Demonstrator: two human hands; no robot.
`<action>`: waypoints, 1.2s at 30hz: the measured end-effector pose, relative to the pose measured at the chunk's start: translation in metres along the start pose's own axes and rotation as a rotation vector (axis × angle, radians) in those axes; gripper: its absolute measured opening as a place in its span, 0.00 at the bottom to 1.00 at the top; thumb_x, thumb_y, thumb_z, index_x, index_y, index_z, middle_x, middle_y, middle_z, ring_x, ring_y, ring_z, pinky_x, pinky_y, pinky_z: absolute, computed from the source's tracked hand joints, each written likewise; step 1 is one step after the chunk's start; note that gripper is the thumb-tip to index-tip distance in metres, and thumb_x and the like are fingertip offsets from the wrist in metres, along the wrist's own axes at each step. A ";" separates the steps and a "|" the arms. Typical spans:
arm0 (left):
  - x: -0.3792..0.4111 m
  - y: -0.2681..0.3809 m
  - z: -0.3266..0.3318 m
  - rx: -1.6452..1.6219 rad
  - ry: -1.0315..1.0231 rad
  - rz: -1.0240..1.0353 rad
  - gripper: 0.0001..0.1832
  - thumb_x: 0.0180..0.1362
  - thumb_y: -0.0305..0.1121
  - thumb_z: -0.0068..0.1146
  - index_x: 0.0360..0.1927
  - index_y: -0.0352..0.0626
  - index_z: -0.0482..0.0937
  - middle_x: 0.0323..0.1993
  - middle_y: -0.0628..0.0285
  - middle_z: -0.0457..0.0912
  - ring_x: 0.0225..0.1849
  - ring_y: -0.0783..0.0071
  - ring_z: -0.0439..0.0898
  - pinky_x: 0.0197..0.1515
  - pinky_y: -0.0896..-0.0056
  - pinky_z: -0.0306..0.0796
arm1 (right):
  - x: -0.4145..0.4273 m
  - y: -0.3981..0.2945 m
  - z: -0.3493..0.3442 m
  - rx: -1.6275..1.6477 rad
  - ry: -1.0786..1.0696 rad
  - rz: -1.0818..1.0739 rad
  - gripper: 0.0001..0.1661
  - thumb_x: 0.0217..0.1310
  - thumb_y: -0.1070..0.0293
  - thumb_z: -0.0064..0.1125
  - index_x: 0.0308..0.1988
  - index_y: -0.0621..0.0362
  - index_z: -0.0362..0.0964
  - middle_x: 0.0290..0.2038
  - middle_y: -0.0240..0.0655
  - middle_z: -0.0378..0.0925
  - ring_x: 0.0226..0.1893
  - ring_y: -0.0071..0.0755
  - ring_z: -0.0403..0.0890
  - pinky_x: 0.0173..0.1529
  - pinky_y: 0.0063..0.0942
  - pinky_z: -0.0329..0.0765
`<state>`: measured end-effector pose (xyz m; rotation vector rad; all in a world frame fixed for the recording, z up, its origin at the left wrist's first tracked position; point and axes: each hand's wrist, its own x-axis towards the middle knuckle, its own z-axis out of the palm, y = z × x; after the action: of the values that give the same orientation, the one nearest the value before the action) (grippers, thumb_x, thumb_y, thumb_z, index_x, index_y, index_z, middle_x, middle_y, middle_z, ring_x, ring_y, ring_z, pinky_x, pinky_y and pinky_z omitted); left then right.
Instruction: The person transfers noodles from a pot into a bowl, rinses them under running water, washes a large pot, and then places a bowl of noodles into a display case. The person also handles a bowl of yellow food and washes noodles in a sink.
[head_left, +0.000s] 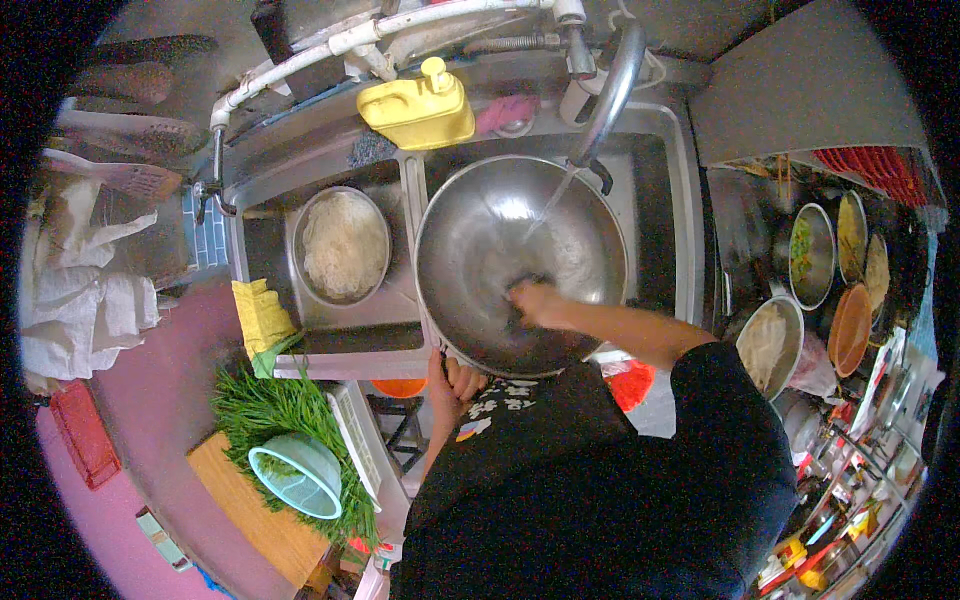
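Observation:
A large steel wok (480, 225) rests across the right basin of the double sink. My left hand (454, 381) is closed round its dark handle (442, 352) at the near rim. Inside the wok, my right hand (536, 301) presses toward the bottom, fingers curled on a small dark scouring pad (516, 289); motion blurs its outline. From the curved metal faucet (611, 97), a thin stream of water (551, 201) runs into the wok. In the left basin stands a steel bowl (298, 259) of pale noodle-like strands (345, 244).
A yellow jug (416, 112) and a pink cloth (506, 112) sit behind the sink. A yellow cloth (262, 315) hangs over its left corner. Long green leaves (255, 405) and a turquoise basket (330, 495) lie front left. Bowls of food, including a steel bowl (765, 345), stand at right.

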<state>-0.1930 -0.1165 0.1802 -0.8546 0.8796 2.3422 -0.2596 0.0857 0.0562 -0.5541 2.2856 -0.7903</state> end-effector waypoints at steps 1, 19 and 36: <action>0.004 0.000 0.003 0.033 0.017 0.002 0.29 0.61 0.52 0.28 0.06 0.52 0.51 0.01 0.71 0.47 0.05 0.76 0.44 0.21 0.73 0.56 | 0.007 0.026 -0.010 -0.036 0.054 0.196 0.23 0.39 0.70 0.59 0.41 0.56 0.66 0.37 0.50 0.69 0.40 0.48 0.72 0.43 0.43 0.70; 0.000 0.000 0.012 0.026 0.061 0.000 0.29 0.60 0.51 0.30 0.05 0.52 0.51 0.01 0.70 0.49 0.05 0.76 0.47 0.20 0.73 0.56 | 0.050 -0.044 0.011 0.330 0.248 -0.223 0.10 0.47 0.70 0.47 0.34 0.55 0.69 0.32 0.44 0.71 0.38 0.47 0.72 0.41 0.42 0.69; 0.000 -0.010 0.006 0.038 -0.037 0.000 0.28 0.61 0.51 0.30 0.07 0.52 0.51 0.02 0.71 0.50 0.05 0.75 0.46 0.22 0.68 0.59 | -0.077 0.131 -0.236 0.059 0.896 0.493 0.19 0.41 0.65 0.56 0.39 0.57 0.69 0.35 0.44 0.74 0.38 0.46 0.75 0.42 0.36 0.71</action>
<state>-0.1894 -0.1053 0.1800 -0.7936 0.9057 2.3259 -0.3918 0.3159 0.1470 0.5060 2.9793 -0.9548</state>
